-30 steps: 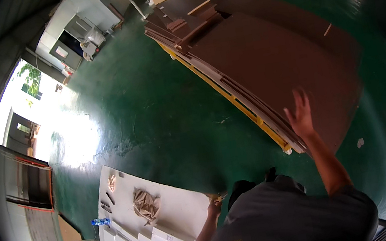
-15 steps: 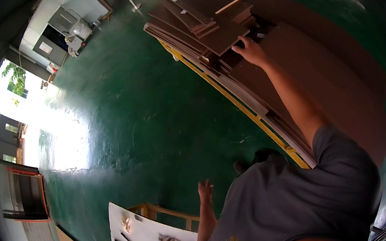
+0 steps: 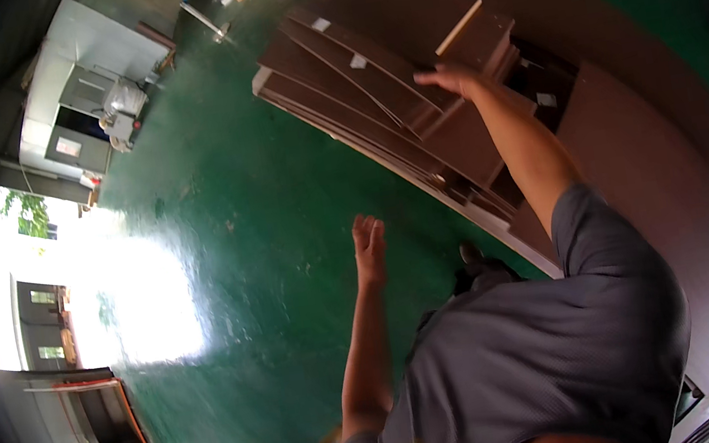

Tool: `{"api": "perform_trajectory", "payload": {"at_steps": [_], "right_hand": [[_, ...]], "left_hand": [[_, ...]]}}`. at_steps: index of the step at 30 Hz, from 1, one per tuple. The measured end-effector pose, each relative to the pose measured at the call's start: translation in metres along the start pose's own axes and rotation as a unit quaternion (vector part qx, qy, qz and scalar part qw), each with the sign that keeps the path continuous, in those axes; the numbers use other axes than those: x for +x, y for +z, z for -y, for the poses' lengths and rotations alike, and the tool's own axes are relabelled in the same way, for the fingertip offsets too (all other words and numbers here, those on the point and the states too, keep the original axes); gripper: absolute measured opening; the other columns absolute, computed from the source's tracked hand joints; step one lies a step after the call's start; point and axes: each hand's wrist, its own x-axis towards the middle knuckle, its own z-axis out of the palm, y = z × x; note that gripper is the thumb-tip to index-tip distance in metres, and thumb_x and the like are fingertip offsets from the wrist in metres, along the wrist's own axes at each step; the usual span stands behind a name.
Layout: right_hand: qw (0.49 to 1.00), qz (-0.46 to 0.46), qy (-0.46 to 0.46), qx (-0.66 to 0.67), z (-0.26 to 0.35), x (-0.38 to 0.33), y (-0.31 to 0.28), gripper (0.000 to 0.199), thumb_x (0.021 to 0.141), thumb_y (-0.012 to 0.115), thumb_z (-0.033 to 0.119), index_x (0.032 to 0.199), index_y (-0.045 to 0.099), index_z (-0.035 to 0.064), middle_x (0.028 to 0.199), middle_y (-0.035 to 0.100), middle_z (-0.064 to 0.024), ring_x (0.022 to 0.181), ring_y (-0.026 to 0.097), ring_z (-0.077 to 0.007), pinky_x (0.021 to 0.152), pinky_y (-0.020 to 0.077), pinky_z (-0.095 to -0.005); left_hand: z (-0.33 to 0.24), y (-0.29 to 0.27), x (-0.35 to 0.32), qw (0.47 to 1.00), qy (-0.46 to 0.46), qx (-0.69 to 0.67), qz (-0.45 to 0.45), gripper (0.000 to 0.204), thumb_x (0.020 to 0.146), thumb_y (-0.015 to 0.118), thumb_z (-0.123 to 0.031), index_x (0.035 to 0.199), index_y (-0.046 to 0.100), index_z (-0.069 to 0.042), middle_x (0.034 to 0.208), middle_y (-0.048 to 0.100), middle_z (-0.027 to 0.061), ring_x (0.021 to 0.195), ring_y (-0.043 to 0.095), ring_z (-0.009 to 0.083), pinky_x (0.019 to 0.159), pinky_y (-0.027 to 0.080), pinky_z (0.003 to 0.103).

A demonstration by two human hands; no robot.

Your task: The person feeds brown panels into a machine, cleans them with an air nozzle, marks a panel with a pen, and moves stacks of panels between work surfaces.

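The right hand (image 3: 448, 79), at about one o'clock, lies flat with spread fingers on the stack of brown boards (image 3: 370, 81), probably to steady it. The left hand (image 3: 368, 240) hangs open and empty over the green floor (image 3: 259, 199), likely for balance.

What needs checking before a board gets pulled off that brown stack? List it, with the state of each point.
1. Right hand on the stack of brown boards: ok, it rests on the top pieces.
2. Grip closed on a board: cannot tell, fingers look flat.
3. Left hand free: ok, open and empty above the green floor.
4. Stack tidy: not ok, boards lie fanned and askew.
5. Loose pale strip on top: not ok, it could slide.
6. Floor beside the stack: ok, nothing seen lying there.
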Motion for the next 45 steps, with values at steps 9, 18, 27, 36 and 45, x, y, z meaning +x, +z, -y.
{"api": "perform_trajectory", "payload": {"at_steps": [9, 18, 27, 36, 45], "right_hand": [[0.987, -0.143, -0.067, -0.001, -0.004, -0.044, 0.122, 0.107, 0.086, 0.084, 0.054, 0.159, 0.039, -0.0093, 0.16, 0.047, -0.0311, 0.151, 0.046, -0.04, 0.124, 0.0374, -0.0434], [0.982, -0.182, -0.048, 0.035, -0.039, -0.184, 0.174, 0.091, 0.082, 0.092, 0.039, 0.152, 0.05, -0.0027, 0.144, 0.063, -0.0186, 0.127, 0.064, -0.0283, 0.104, 0.0539, -0.0402], [0.976, -0.015, 0.123, 0.18, -0.095, -0.394, 0.152, 0.095, 0.083, 0.092, 0.038, 0.159, 0.047, 0.0037, 0.146, 0.064, -0.014, 0.131, 0.058, -0.0219, 0.112, 0.0471, -0.0392], [0.971, -0.228, 0.065, -0.024, -0.15, -0.621, 0.122, 0.112, 0.076, 0.094, 0.048, 0.162, 0.04, 0.0016, 0.149, 0.058, -0.0247, 0.138, 0.056, -0.0372, 0.117, 0.0446, -0.0457], [0.867, -0.462, 0.133, -0.127, -0.103, -0.896, 0.068, 0.106, 0.073, 0.092, 0.042, 0.161, 0.043, 0.0071, 0.146, 0.054, -0.0232, 0.135, 0.052, -0.0426, 0.115, 0.0442, -0.0486]], "left_hand": [[-0.093, 0.047, 0.196, 0.976, -0.177, -0.055, 0.117, 0.091, 0.102, 0.062, -0.063, 0.165, 0.03, -0.006, 0.159, 0.049, 0.0135, 0.142, 0.051, 0.0278, 0.111, 0.045, 0.049], [-0.006, 0.007, 0.137, 0.941, -0.049, -0.033, 0.332, 0.068, 0.106, 0.063, -0.047, 0.159, 0.04, -0.012, 0.153, 0.052, 0.0143, 0.136, 0.054, 0.0356, 0.114, 0.044, 0.055], [-0.05, 0.01, 0.15, 0.865, -0.202, -0.315, 0.333, 0.071, 0.106, 0.054, -0.058, 0.156, 0.048, -0.009, 0.151, 0.058, 0.0113, 0.135, 0.057, 0.0333, 0.113, 0.047, 0.055], [-0.087, 0.141, -0.031, 0.881, -0.189, -0.237, 0.364, 0.075, 0.104, 0.054, -0.064, 0.159, 0.045, -0.013, 0.158, 0.051, 0.0088, 0.142, 0.049, 0.0328, 0.118, 0.042, 0.055], [-0.113, 0.384, -0.231, 0.776, -0.147, -0.289, 0.541, 0.084, 0.1, 0.051, -0.073, 0.162, 0.043, -0.017, 0.166, 0.041, 0.0059, 0.151, 0.04, 0.0335, 0.124, 0.035, 0.058]]}}
